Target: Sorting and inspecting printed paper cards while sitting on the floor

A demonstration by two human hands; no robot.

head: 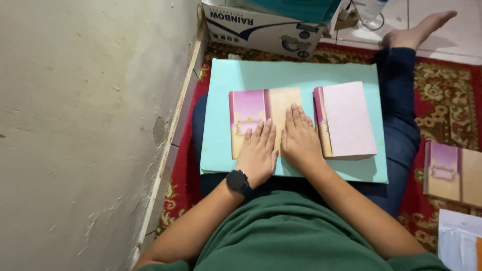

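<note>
A folded card (261,113), pink on the left and tan on the right, lies on a pale green board (296,75) across my lap. My left hand (258,153), a black watch on its wrist, presses flat on the card's lower middle. Beside it, my right hand (300,138) lies flat with fingers together on the card's tan half. Just to the right of that hand rests a stack of pink cards (346,120), apart from both hands.
A pale wall (85,125) runs along the left. At the top stands a white cardboard box (261,27). More pink and tan cards (454,173) and white papers (459,241) lie on the red patterned carpet (447,95) at the right.
</note>
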